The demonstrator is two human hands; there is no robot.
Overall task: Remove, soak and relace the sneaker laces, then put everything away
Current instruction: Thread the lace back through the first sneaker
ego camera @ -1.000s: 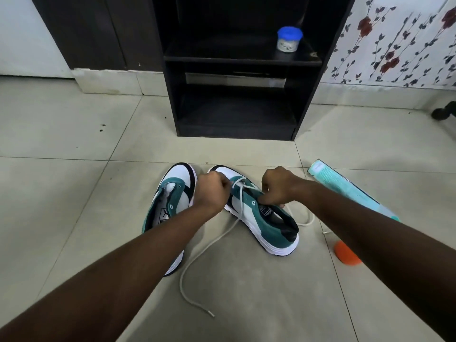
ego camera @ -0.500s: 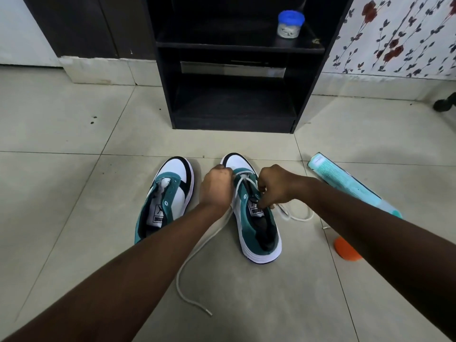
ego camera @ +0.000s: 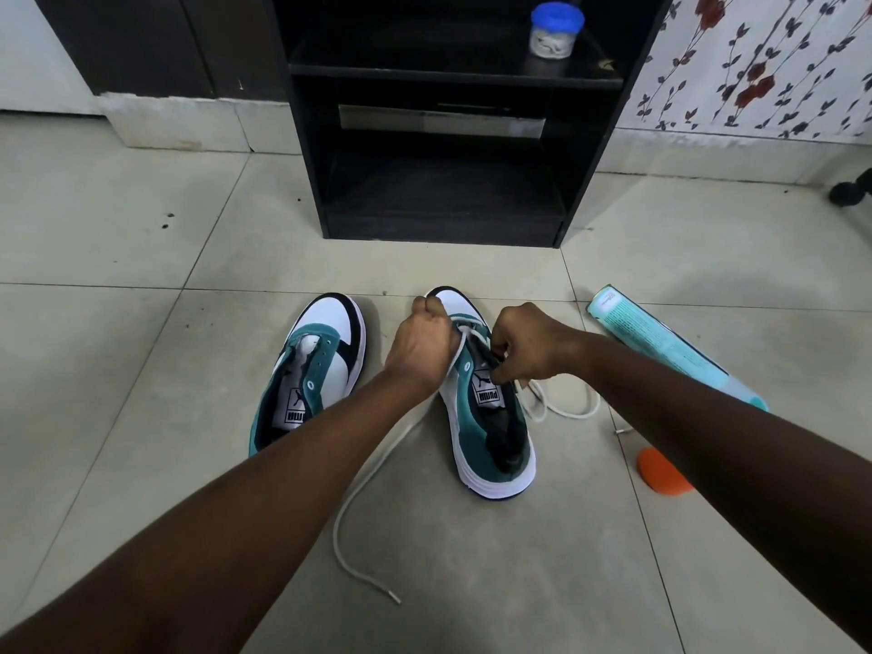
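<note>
Right sneaker (ego camera: 486, 417) on floor at 12 o'clock of camera, straighter than a second ago. Left hand (ego camera: 422, 344) fisted round white lace (ego camera: 373, 474) at toe; right hand (ego camera: 526, 344) pinching lace at 3 o'clock of tongue.

Black shelf unit (ego camera: 439, 191); floral wallpaper (ego camera: 764, 63); tiled floor (ego camera: 118, 323).

You see a pale tiled floor (ego camera: 141, 257), a black open shelf unit (ego camera: 443, 148) against the wall, and floral wallpaper (ego camera: 764, 63) at right
</note>
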